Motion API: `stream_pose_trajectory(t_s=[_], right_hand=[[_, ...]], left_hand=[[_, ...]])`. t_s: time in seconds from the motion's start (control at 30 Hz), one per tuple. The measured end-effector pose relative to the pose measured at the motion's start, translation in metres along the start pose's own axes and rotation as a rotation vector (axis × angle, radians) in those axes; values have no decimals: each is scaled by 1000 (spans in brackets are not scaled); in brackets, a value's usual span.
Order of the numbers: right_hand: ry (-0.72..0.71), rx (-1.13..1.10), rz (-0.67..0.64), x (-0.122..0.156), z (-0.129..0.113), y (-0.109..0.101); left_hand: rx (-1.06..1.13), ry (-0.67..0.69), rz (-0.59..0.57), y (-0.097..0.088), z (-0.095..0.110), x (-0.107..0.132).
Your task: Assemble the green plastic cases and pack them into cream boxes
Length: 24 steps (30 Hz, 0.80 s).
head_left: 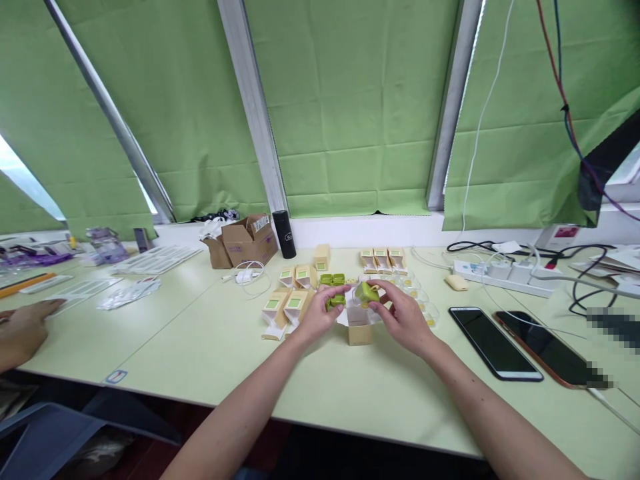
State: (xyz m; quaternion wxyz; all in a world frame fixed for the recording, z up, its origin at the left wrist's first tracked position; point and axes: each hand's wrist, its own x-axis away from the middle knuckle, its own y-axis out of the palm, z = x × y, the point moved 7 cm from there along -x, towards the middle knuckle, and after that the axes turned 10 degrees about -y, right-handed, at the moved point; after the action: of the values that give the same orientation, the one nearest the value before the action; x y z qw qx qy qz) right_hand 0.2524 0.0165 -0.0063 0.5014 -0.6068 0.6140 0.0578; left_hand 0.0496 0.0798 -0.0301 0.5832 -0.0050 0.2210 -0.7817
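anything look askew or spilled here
Yes, the green blind at far right: its lower right edge slants upward, exposing dark material, while the middle blind hangs nearly level. Nothing looks spilled around the open box at centre front.

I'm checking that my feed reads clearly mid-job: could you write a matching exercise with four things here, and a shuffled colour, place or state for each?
1. Flask
2. Green case
3. Power strip
4. Cardboard box

A. White, with adapters plugged in
B. Held in the right hand
C. Brown, flaps open
D. Black

Pairs: 1-D, 2-B, 3-A, 4-C
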Motion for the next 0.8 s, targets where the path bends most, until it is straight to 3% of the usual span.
stream_pose_trajectory(t_s=[0.8], right_hand=[[-114, 237, -233, 8, -19, 19]], left_hand=[[-52, 50, 30, 1, 11, 7]])
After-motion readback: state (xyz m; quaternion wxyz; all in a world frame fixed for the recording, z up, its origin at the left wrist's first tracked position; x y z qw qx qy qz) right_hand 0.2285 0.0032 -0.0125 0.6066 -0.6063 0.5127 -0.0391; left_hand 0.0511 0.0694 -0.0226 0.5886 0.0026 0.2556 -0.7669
